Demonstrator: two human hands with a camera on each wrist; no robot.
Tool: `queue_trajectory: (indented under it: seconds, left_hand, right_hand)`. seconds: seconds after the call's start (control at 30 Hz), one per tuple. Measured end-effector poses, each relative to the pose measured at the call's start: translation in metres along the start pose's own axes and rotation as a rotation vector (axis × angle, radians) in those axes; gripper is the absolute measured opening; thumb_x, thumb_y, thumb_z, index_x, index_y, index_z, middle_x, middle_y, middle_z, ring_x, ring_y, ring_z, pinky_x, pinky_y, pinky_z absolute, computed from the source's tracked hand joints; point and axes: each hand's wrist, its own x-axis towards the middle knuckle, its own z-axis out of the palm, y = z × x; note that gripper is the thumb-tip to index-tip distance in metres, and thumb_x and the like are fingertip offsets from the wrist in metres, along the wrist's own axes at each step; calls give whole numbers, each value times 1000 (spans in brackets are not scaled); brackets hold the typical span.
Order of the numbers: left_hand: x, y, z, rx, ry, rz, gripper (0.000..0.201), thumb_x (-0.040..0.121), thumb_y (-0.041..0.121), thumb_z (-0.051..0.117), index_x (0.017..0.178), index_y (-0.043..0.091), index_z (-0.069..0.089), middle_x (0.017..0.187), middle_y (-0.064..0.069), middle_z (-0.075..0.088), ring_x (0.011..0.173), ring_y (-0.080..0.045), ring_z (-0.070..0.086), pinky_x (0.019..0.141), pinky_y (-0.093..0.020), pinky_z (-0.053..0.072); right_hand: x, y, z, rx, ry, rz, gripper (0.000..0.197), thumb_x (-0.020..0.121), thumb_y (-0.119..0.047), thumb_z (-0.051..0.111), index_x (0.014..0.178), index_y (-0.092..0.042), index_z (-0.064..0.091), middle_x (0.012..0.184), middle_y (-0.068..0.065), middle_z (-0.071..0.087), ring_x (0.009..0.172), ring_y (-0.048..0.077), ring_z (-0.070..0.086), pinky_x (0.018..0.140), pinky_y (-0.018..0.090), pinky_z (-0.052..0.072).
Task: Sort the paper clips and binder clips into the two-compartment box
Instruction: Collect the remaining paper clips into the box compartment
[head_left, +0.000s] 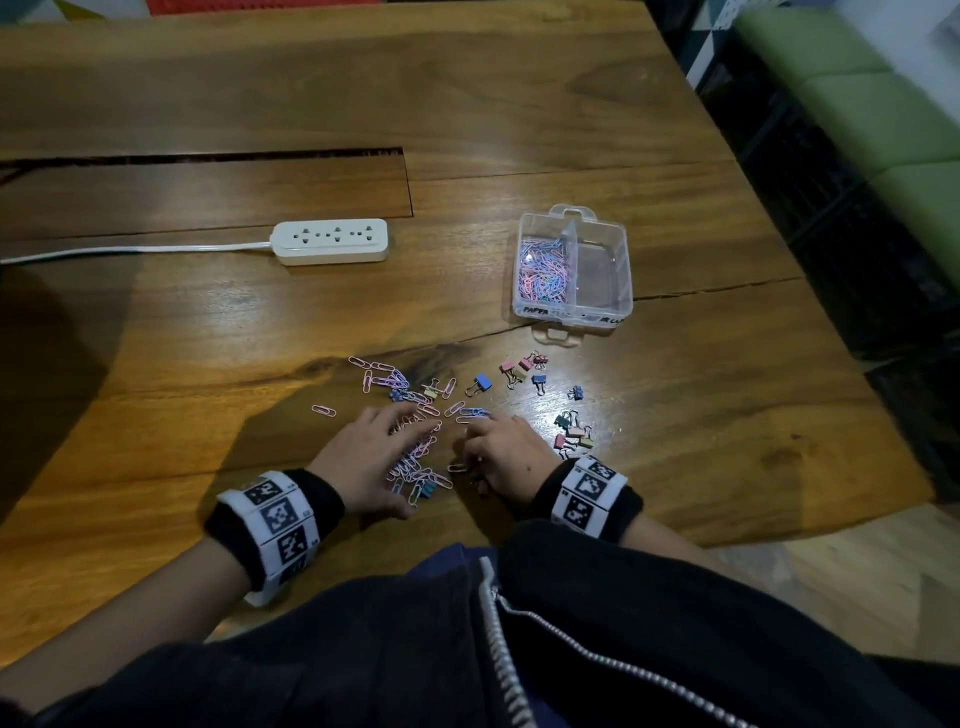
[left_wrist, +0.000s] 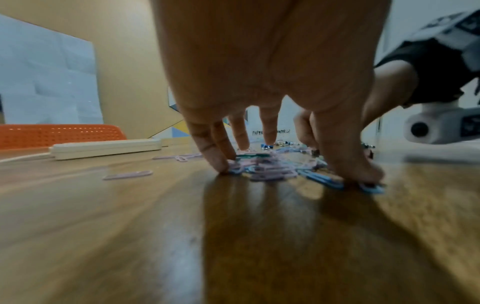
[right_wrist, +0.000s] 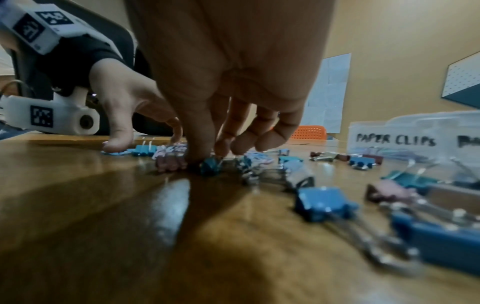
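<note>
My left hand (head_left: 410, 462) is spread over a pile of pink and blue paper clips (left_wrist: 270, 170); its straight fingertips (left_wrist: 221, 164) touch the table and the thumb presses a blue clip. My right hand (head_left: 467, 444) sits beside it with fingers curled. Its thumb and forefinger pinch a small teal binder clip (right_wrist: 210, 164) lying on the table. More binder clips (head_left: 524, 371) lie ahead and by the right wrist (head_left: 574, 434). The clear two-compartment box (head_left: 571, 312) stands further back right. Its left half holds paper clips (head_left: 543, 270) and is labelled PAPER CLIPS (right_wrist: 394, 142); its right half looks bare.
A white power strip (head_left: 332, 241) with its cable lies at the back left, near a long slot in the wooden table (head_left: 208, 156). The table edge runs down the right side. An orange chair (left_wrist: 59, 134) stands beyond the far edge.
</note>
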Motion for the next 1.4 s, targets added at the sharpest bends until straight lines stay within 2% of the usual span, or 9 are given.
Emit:
queue_trajectory:
  seconds: [0.3,0.4,0.63,0.73,0.97,1.1,1.2,1.33,1.4]
  left_hand:
    - [13,-1,-7,-178,132,22,30,91,20,53,120,16,57,124,-2,52,112,-16,50,94,-27,42]
    - [15,-2,-10,-231,138,-20,26,90,19,54,115,13,60,118,-5,58,107,-18,53,91,-28,44]
    - [16,-12,-19,-773,119,-193,21,85,13,61,105,7,60,96,-2,55,92,-20,54,80,-29,42]
    - [16,-19,-21,-1058,64,-194,7,88,6,56,87,13,57,80,-3,59,67,-11,59,63,-24,49]
    - [11,-19,-26,-1702,43,-224,22,87,-11,39,81,7,51,75,-8,51,54,-12,54,47,-17,48]
    - [9,-21,-20,-1209,13,-206,16,83,6,62,74,13,51,72,-3,50,50,-5,50,43,-9,41]
    - [9,-23,-13,-727,-31,-134,30,72,17,76,77,22,46,74,3,46,64,-8,43,56,-17,40]
    - [9,-18,-3,-332,-10,-117,65,65,30,80,119,22,45,122,0,51,113,-17,48,95,-31,43]
    - [10,-17,-1,-281,8,-87,68,70,31,76,128,21,42,131,-1,48,119,-18,46,98,-31,41]
  right_hand:
    - [-3,-11,7,178,185,58,28,84,-16,55,111,-12,52,115,7,51,109,23,43,95,38,38]
    - [4,-12,7,297,284,138,31,84,-12,53,115,-11,52,117,9,50,111,24,40,97,34,37]
    - [17,-19,0,141,142,95,47,82,-38,61,125,-22,50,132,2,43,123,21,34,103,39,31]
    - [24,-25,2,74,113,51,52,81,-40,61,127,-20,47,133,4,42,124,23,34,105,41,30]
    - [35,-37,-4,8,60,-20,36,86,-14,53,121,-6,51,126,11,44,118,26,38,102,37,35]
    - [39,-36,-5,77,-6,36,30,88,-10,51,118,-4,52,122,13,47,115,27,40,98,37,39]
    - [41,-30,-6,125,-2,75,25,89,-12,50,113,-5,55,120,14,51,114,28,45,99,38,40]
    - [37,-20,-12,385,63,175,18,86,-12,56,103,-7,60,111,11,59,104,24,54,92,34,46]
    - [33,-16,-14,578,125,228,10,84,-10,59,94,-7,61,101,11,62,96,23,58,86,33,50]
